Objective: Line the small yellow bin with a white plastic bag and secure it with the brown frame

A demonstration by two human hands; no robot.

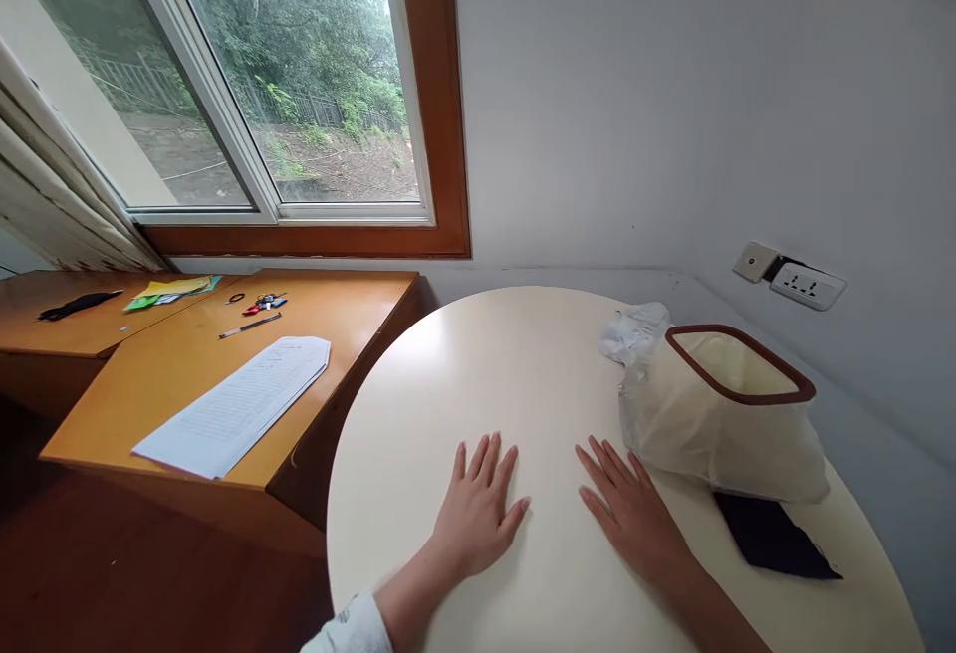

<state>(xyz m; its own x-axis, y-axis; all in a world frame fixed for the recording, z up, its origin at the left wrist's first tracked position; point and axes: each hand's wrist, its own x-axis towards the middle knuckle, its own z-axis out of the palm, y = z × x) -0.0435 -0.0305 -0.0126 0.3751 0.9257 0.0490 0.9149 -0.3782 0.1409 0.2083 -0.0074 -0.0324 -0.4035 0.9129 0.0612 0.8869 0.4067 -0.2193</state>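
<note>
My left hand (482,509) lies flat on the cream round table (485,364), fingers spread, holding nothing. To its right, my right hand (623,509) also rests palm down on the tabletop with its fingers apart. Just beyond the right hand stands a cream bin (717,434) with a brown rim and a clear plastic bag around its side. A crumpled white plastic bag (634,329) sits behind it. A dark folded cloth (777,539) lies in front of the bin, partly under its edge. Neither hand clearly touches any of these.
On the left, a wooden desk (351,305) carries a stack of papers (246,404), a pen (250,326), keys (265,304) and colored paper packets (173,290). A window (314,86) is behind the desk. A wall socket (808,285) is at the right.
</note>
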